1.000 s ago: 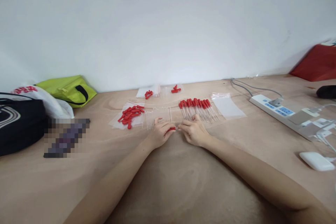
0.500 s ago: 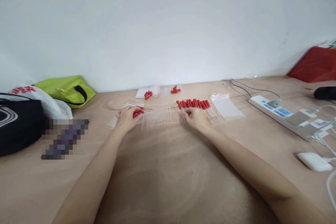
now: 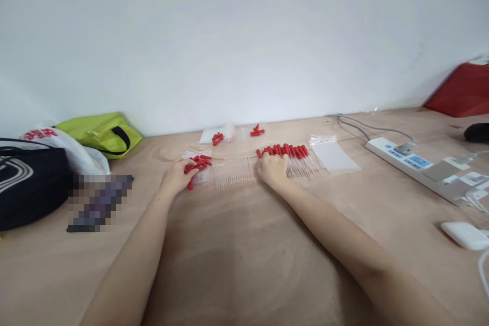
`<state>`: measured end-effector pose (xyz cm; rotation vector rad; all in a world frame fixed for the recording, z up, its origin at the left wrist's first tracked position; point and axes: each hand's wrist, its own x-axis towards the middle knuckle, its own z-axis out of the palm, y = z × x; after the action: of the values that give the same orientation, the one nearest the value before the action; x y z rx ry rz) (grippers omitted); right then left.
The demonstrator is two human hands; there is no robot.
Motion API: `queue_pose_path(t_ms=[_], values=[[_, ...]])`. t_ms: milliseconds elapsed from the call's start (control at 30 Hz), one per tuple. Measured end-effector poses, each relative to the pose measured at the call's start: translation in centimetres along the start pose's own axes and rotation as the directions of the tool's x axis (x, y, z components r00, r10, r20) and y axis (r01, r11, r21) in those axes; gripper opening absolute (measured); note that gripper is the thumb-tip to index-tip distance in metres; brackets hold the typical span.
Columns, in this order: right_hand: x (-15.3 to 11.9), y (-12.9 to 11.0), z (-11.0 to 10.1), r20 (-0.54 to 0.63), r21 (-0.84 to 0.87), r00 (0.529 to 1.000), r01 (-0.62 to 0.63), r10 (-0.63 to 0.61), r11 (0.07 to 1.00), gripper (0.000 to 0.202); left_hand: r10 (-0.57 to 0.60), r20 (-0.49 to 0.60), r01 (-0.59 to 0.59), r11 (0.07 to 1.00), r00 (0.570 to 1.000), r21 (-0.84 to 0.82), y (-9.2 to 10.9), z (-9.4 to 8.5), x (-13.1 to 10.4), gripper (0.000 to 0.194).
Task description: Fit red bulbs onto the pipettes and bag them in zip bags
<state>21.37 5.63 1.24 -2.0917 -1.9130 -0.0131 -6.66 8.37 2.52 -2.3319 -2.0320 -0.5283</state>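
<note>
My left hand (image 3: 176,177) rests at a loose pile of red rubber bulbs (image 3: 198,161) lying on a clear zip bag (image 3: 201,178). Its thumb and fingers are apart, touching the pile's near side. Right of that pile, several bare glass dropper tubes (image 3: 233,170) lie side by side. My right hand (image 3: 273,169) has its fingers curled down at the left end of a row of red-bulbed glass droppers (image 3: 301,160). It appears closed on one dropper there, whose tube the hand hides. The red bulbs point toward the wall.
Smaller groups of bulbs (image 3: 217,138) lie on bags near the wall. A flat clear bag (image 3: 336,155) lies right of the droppers. Farther right are a power strip (image 3: 397,155) with cables and a white case (image 3: 464,235). A green bag (image 3: 99,132) and black bag (image 3: 34,188) stand left.
My left hand has drawn back slightly left and down, uncovering more of the bulb pile. My right hand has moved a little left and its fingers are now curled over the row.
</note>
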Motion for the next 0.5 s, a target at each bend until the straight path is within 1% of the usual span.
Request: queue_pose_path(t_ms=[100, 167, 300, 500], values=[[-0.1, -0.4, -0.2, -0.024, 0.002, 0.999, 0.039, -0.039, 0.999, 0.026, 0.038, -0.018, -0.036, 0.996, 0.999, 0.084, 0.4, 0.2, -0.2, 0.018], [-0.2, -0.9, -0.3, -0.003, 0.019, 0.998, 0.064, -0.064, 0.998, 0.025, 0.062, -0.026, -0.058, 0.988, 0.998, 0.141, 0.6, 0.4, -0.2, 0.017], [-0.1, -2.2, -0.4, 0.091, 0.044, 0.995, 0.042, -0.046, 0.998, 0.027, 0.053, -0.058, -0.042, 0.984, 0.997, 0.175, 1.0, 0.8, -0.2, 0.016], [0.5, -3.2, -0.6, 0.265, 0.047, 0.964, 0.001, -0.013, 0.999, 0.026, 0.03, -0.119, -0.017, 0.994, 0.992, 0.109, 1.2, 0.8, -0.3, 0.014]])
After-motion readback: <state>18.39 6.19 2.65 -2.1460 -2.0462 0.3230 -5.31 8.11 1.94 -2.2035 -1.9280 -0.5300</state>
